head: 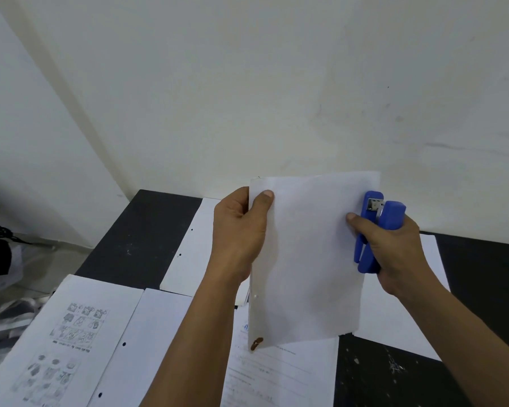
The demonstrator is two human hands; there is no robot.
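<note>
- A pale wall [276, 83] fills the upper half of the view and meets the far edge of the worktop.
- The black worktop [135, 236] lies below it, with white specks on its near right area.
- Loose paper covers much of the worktop:
  - a sheet printed with small pictures [71, 333] at the near left;
  - a blank punched sheet [124, 348] just beside it;
  - a white stack [188, 245] further back;
  - a sheet of printed text [276, 377] at the near centre;
  - a plain sheet [394, 318] at the right.
- The held sheets [312, 259] are raised above the worktop at centre, nearly upright, between the two hands. The blank face is turned towards the camera.
- The left hand [238, 230] grips the upper left edge of the held sheets. The thumb lies on the front face and the fingers are curled behind, out of sight.
- The right hand [394, 254] is wrapped round the blue stapler [388, 218]. The thumb tip rests on the front face of the held sheets.
- The stapler sits at the right edge of the held sheets, near the upper corner, head pointing up. One arm lies over the front face and the other stands just outside the edge.
- A brown stain [256, 343] marks the lower left corner of the held sheets.
</note>
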